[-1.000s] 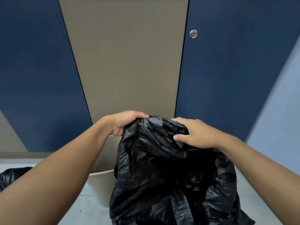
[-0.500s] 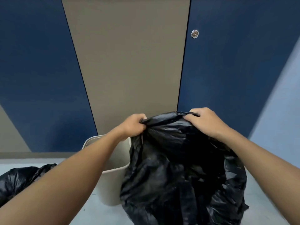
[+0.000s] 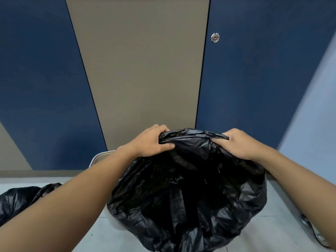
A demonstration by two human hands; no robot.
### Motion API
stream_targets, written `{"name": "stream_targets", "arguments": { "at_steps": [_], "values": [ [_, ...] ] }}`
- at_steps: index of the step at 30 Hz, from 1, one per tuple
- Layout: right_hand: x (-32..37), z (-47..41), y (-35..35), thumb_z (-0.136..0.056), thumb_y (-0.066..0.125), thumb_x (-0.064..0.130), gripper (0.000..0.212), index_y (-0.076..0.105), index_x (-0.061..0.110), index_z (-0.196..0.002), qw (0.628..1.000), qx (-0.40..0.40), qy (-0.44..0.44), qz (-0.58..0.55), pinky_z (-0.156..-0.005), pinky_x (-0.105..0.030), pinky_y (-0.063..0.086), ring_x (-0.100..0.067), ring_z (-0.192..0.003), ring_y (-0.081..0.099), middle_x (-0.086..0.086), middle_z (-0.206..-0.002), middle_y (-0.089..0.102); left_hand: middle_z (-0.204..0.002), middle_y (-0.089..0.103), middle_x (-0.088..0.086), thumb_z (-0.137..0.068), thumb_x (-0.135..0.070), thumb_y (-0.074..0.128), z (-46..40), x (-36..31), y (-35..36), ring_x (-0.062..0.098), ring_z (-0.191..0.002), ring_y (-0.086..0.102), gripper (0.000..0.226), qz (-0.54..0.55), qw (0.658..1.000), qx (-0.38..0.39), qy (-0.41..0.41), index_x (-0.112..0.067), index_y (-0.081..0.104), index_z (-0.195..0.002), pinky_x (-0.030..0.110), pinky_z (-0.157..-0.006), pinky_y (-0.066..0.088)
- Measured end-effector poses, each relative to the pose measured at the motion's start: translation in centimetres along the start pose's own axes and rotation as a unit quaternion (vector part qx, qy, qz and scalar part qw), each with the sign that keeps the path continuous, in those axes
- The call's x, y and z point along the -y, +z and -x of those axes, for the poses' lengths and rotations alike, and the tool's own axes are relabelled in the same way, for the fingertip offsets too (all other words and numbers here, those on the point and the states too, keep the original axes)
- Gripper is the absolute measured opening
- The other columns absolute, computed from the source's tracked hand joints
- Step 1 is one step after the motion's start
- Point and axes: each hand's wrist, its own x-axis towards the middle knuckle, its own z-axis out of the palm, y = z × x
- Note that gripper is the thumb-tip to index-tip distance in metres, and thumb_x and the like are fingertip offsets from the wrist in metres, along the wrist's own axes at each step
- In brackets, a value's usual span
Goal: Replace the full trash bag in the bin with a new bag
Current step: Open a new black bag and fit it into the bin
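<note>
A: Status check, step in hand: opening the new bag (image 3: 187, 193) ahead of fitting it into the bin (image 3: 99, 157).

B: Confirmed. Left hand (image 3: 151, 142) closed on the bag's top hem, thumb underneath and fingers over the fold. Right hand (image 3: 238, 144) clamped on the same hem at the opposite end. Hem stretched between the two; body of the bag hanging slack below, in front of the bin and hiding most of it. Only a pale strip of bin rim visible, behind the left forearm.

A: Location of the full bag (image 3: 21, 200)?

B: Lying on the floor (image 3: 283, 197) at far left, well apart from the bin. Judged already removed.

A: Procedure for a clean fit?

B: Separate the two layers of the hem with the thumbs before lowering. Spread both hands apart to round out the mouth. Centre the mouth over the bin, then lower until the bottom drops inside. Fold the hem outward over the rim, one side at a time.

A: Cautions?

B: Thin film, likely to cling to itself or tear under a sharp pull; keep tension even. Avoid trapping air beneath; press the bag down along the inner wall. Whether the mouth is open yet: cannot tell from this angle.
</note>
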Motion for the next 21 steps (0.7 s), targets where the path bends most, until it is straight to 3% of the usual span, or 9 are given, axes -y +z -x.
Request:
{"name": "stream_targets", "arguments": {
  "at_steps": [3, 4, 6, 8, 10, 13, 17, 19, 21],
  "values": [
    [0.1, 0.1, -0.4, -0.087, 0.057, 0.072, 0.060, 0.035, 0.022, -0.062, 0.995, 0.054, 0.070, -0.056, -0.056, -0.030, 0.028, -0.018, -0.051, 0.036, 0.006, -0.054, 0.036, -0.089, 0.066, -0.003, -0.098, -0.040, 0.068, -0.6, 0.1, -0.2, 0.014, -0.085, 0.059, 0.021, 0.115, 0.992, -0.027, -0.049, -0.020, 0.068, -0.091, 0.028, -0.080, 0.043],
    [-0.2, 0.2, -0.5, -0.082, 0.060, 0.075, 0.062, 0.046, 0.017, -0.067, 0.989, 0.070, 0.095, -0.089, -0.060, -0.029, 0.036, -0.017, -0.052, 0.050, 0.008, -0.055, 0.050, -0.086, 0.068, -0.002, -0.098, -0.038, 0.069, -0.7, 0.4, -0.4, 0.013, -0.082, 0.059, 0.024, 0.165, 0.984, -0.012, -0.067, -0.015, 0.071, -0.091, 0.029, -0.080, 0.044],
    [-1.5, 0.3, -0.4, -0.071, 0.069, 0.078, 0.067, 0.068, 0.016, -0.096, 0.968, 0.096, 0.156, -0.169, -0.076, -0.033, 0.057, -0.016, -0.078, 0.076, 0.007, -0.084, 0.077, -0.087, 0.075, -0.001, -0.098, -0.038, 0.070, -0.5, 0.8, -1.0, 0.009, -0.079, 0.063, 0.026, 0.224, 0.970, 0.017, -0.093, -0.013, 0.076, -0.093, 0.028, -0.080, 0.048],
    [-2.5, 0.4, -0.4, -0.059, 0.078, 0.078, 0.079, 0.070, 0.022, -0.114, 0.951, 0.108, 0.185, -0.225, -0.094, -0.045, 0.057, -0.024, -0.102, 0.075, 0.001, -0.110, 0.077, -0.091, 0.080, 0.000, -0.097, -0.039, 0.071, -0.2, 1.0, -1.1, 0.008, -0.078, 0.069, 0.024, 0.261, 0.958, 0.044, -0.111, -0.017, 0.079, -0.092, 0.020, -0.076, 0.052],
    [-3.5, 0.5, -0.4, -0.052, 0.085, 0.075, 0.082, 0.075, 0.027, -0.117, 0.929, 0.148, 0.202, -0.273, -0.094, -0.047, 0.058, -0.028, -0.108, 0.074, -0.003, -0.119, 0.076, -0.096, 0.081, 0.000, -0.097, -0.040, 0.071, -0.1, 0.9, -1.1, 0.010, -0.083, 0.076, 0.023, 0.301, 0.941, 0.078, -0.129, -0.019, 0.080, -0.095, 0.015, -0.071, 0.054],
    [-4.0, 0.6, -0.3, -0.057, 0.087, 0.070, 0.071, 0.079, 0.025, -0.112, 0.895, 0.225, 0.234, -0.306, -0.093, -0.050, 0.059, -0.034, -0.108, 0.073, -0.012, -0.121, 0.075, -0.108, 0.080, 0.007, -0.096, -0.041, 0.070, -0.2, 0.6, -1.4, 0.023, -0.100, 0.077, 0.031, 0.361, 0.911, 0.102, -0.171, -0.016, 0.078, -0.111, 0.031, -0.087, 0.060],
    [-2.8, 0.4, -0.8, -0.063, 0.066, 0.087, 0.072, 0.074, 0.033, -0.110, 0.979, 0.136, 0.137, -0.066, -0.108, -0.046, 0.047, -0.015, -0.113, 0.068, 0.008, -0.121, 0.072, -0.108, 0.079, 0.017, -0.094, -0.045, 0.069, -0.5, 0.1, -2.1, 0.030, -0.091, 0.078, 0.040, 0.403, 0.876, 0.144, -0.224, -0.010, 0.077, -0.113, 0.040, -0.080, 0.064],
    [-0.5, 0.3, -1.1, -0.063, 0.062, 0.081, 0.068, 0.064, 0.044, -0.120, 0.991, 0.103, 0.063, -0.049, -0.111, -0.042, 0.044, -0.006, -0.117, 0.062, 0.014, -0.127, 0.066, -0.111, 0.078, 0.016, -0.095, -0.046, 0.065, -0.6, 0.0, -2.2, 0.030, -0.091, 0.078, 0.039, 0.414, 0.859, 0.168, -0.249, -0.015, 0.076, -0.117, 0.040, -0.081, 0.063],
    [2.0, 0.2, -0.7, -0.063, 0.068, 0.077, 0.080, 0.048, 0.052, -0.136, 0.990, 0.114, -0.002, -0.089, -0.112, -0.041, 0.044, -0.003, -0.123, 0.059, 0.015, -0.135, 0.059, -0.111, 0.079, 0.014, -0.097, -0.046, 0.060, -0.6, -0.2, -2.1, 0.030, -0.089, 0.077, 0.035, 0.422, 0.848, 0.183, -0.262, -0.020, 0.077, -0.113, 0.042, -0.086, 0.061]
  ]
}}
